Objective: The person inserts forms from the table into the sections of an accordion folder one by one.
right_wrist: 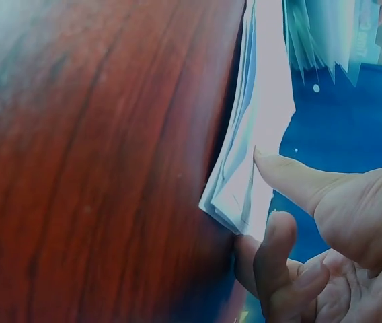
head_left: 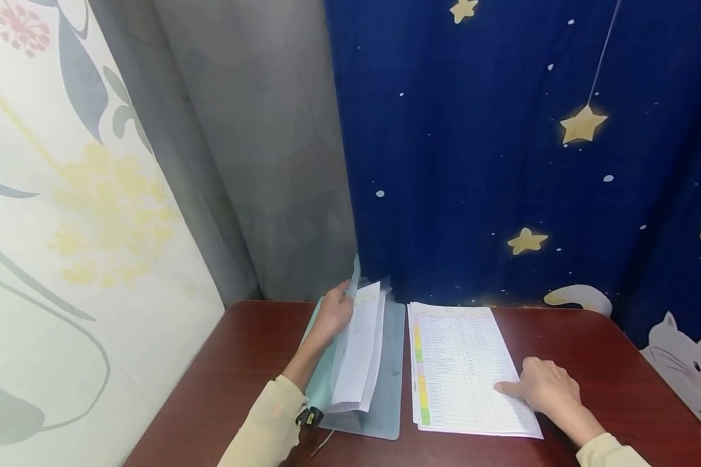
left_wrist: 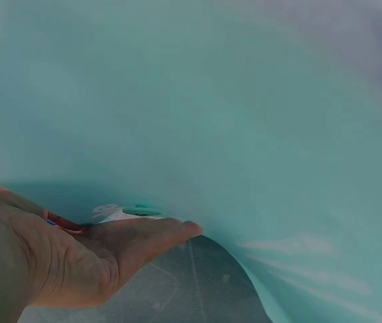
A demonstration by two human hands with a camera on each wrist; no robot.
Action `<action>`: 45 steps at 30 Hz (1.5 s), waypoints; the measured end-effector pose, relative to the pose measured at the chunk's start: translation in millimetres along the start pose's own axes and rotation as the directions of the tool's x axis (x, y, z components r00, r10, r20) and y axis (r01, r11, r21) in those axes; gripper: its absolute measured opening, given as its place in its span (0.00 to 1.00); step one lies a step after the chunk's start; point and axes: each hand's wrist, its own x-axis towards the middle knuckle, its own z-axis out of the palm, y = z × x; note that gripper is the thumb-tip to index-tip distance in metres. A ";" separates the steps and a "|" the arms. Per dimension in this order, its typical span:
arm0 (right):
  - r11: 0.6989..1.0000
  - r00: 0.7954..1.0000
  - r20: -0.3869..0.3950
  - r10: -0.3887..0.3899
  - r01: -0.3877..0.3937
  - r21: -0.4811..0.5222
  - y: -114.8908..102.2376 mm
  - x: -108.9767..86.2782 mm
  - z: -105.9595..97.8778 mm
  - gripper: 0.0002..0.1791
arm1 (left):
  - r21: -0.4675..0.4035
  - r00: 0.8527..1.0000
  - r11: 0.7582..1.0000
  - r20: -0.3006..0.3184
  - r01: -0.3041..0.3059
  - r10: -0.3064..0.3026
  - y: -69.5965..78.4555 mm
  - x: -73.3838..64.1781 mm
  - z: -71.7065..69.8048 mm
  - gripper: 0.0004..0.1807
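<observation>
A pale blue-green folder (head_left: 393,395) lies open on the table, with white printed sheets (head_left: 362,344) and clear sleeves in it. My left hand (head_left: 334,314) grips the upper part of its raised cover. In the left wrist view the cover (left_wrist: 198,121) fills most of the picture, and the left hand's thumb (left_wrist: 154,235) lies along its edge. To the right of the folder is a stack of papers (head_left: 461,363) printed with a table and coloured cells. My right hand (head_left: 552,389) pinches its right edge, thumb (right_wrist: 292,178) on top and fingers at the corner.
The reddish-brown table (head_left: 239,376) carries both paper piles. A dark blue curtain (head_left: 444,162) with stars hangs right behind its far edge, next to a grey curtain (head_left: 269,130). A white patterned curtain (head_left: 93,292) borders the left side. A thin cord (head_left: 322,444) lies near the folder.
</observation>
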 end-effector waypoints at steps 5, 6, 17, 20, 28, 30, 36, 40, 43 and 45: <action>1.000 1.000 0.001 0.011 -0.011 0.022 2.0 0.9 -1.0 0.34 | 0.006 1.000 1.000 -0.007 0.008 -0.008 1.2 -0.7 -2.5 0.30; 1.000 1.000 -0.002 0.014 -0.014 0.024 2.4 0.8 -1.4 0.34 | 0.008 1.000 1.000 -0.008 0.008 -0.008 1.6 -0.9 -2.9 0.30; 0.996 1.000 0.003 -0.028 0.028 0.087 7.8 -0.8 -1.1 0.21 | -0.009 1.000 1.000 -0.006 0.016 -0.016 1.7 -0.6 -1.6 0.30; 0.991 0.999 0.009 -0.043 0.042 0.127 9.9 -2.3 1.0 0.18 | -0.014 1.000 1.000 -0.007 0.017 -0.017 1.9 -1.2 -1.4 0.30; 0.884 0.991 0.082 -0.104 0.054 0.463 18.4 -3.6 1.6 0.11 | -0.002 1.000 1.000 -0.006 0.025 -0.025 2.0 -4.4 -2.6 0.30; 0.800 0.979 0.152 -0.136 0.018 0.600 21.1 -2.9 -0.6 0.19 | -0.005 0.999 0.999 -0.005 0.031 -0.031 2.0 -4.8 -2.6 0.30; 0.639 0.952 0.175 -0.252 0.028 0.769 26.9 -1.8 -4.8 0.27 | -0.002 0.999 0.999 -0.007 0.047 -0.047 1.1 -5.6 -3.5 0.30; 0.598 0.949 0.154 -0.276 0.044 0.800 26.3 -2.4 -6.5 0.28 | -0.004 0.999 0.999 -0.007 0.044 -0.044 1.1 -6.0 -4.3 0.30; 0.577 0.945 0.147 -0.291 0.051 0.815 24.1 -3.4 -8.0 0.30 | 0.000 0.999 0.999 -0.006 0.040 -0.040 1.5 -6.0 -4.8 0.31; 0.570 0.943 0.148 -0.298 0.051 0.820 22.2 -4.2 -8.8 0.30 | 0.004 0.999 0.999 -0.007 0.039 -0.039 2.1 -6.1 -5.0 0.31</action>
